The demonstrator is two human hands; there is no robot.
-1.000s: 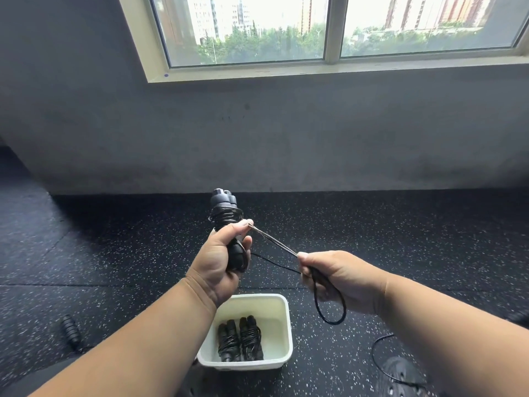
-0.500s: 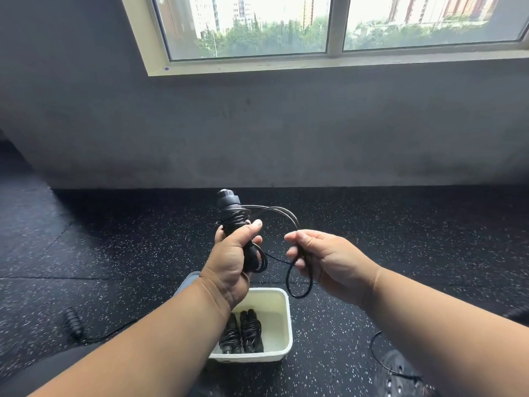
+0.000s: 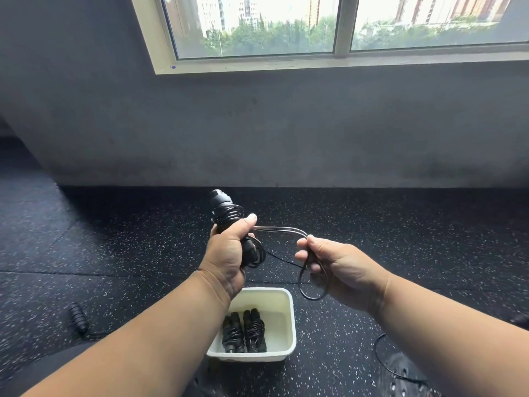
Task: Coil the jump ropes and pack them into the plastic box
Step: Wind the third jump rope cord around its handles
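Lower part of the jump rope handles [image 3: 221, 207] hidden inside the left hand [image 3: 229, 253]; only the black tops, wound with cord, poke out above the fist. Hard to tell whether one handle or two. Right edge cuts off a dark object on the floor. Left hand upright, fingers and thumb curled tight round the handles. Right hand [image 3: 340, 267] level with it and a little apart, thumb and fingers pinching the loose black cord [image 3: 286, 231], which runs taut across from the left thumb and hangs below in a loop. Directly beneath the hands, on the speckled black floor [image 3: 114, 239], a white plastic box [image 3: 282, 296] holding two coiled jump ropes [image 3: 243, 329] side by side. Another rope handle [image 3: 78, 316] lying on the floor at left, thin cord [image 3: 380, 356] trailing at right. Grey wall and window [image 3: 257, 27] beyond.
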